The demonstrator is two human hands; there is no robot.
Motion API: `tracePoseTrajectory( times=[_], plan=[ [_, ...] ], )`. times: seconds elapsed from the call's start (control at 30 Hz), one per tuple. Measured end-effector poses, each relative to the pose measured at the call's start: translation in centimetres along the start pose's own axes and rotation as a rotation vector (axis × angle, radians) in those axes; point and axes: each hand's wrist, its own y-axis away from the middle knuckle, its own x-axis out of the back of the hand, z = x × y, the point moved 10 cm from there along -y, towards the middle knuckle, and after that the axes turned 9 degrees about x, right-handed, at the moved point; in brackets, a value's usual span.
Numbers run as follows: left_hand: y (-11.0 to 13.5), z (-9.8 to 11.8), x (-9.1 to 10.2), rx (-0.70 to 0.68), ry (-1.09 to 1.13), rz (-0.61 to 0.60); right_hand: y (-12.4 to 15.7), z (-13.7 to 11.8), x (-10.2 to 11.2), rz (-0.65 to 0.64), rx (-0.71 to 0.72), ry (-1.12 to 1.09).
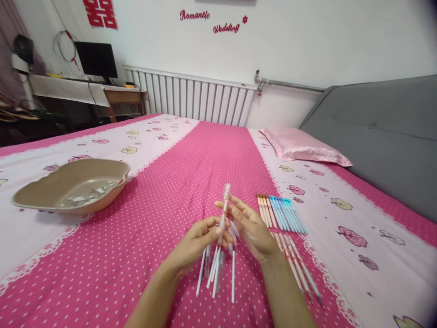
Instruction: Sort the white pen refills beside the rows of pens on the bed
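A: Start well to the left of the left grip. What sits there?

B: A tan basin (85,173), with small pale scraps (77,198) on its bottom. It stands on the bed (211,150), well clear of both arms, so I see little danger in it

A: And the left grip (203,234) itself?

B: Thumb and fingers pinch the lower part of a light pen (223,216), which stands nearly upright between the two hands. If that pinch slackens, the pen could slip down among the things below

A: Which are?

B: White sticks (233,277) and some clear pieces, fanned out just under the hands. A dropped wrist could brush them and scatter them over the soft cover; a stick might roll into a fold

A: Now the right grip (251,225)?

B: Its fingers curl about the pen's upper part. I cannot tell how firmly they press; an uneven twist there could bend the pen or make it skid

A: Further right?

B: Just beyond the right grip lie orange pens (266,212), then blue pens (288,214), side by side. Nearer the right forearm are red-banded pens (300,259); a careless elbow could knock those askew
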Motion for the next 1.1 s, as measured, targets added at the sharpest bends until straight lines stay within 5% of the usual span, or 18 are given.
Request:
tracePoseTrajectory(
  times=[1.1],
  plan=[
    [0.1, 0.1, -0.5, -0.01, -0.07, -0.071, -0.3, 0.2, 0.8, 0.014, 0.051, 0.1]
  ],
)
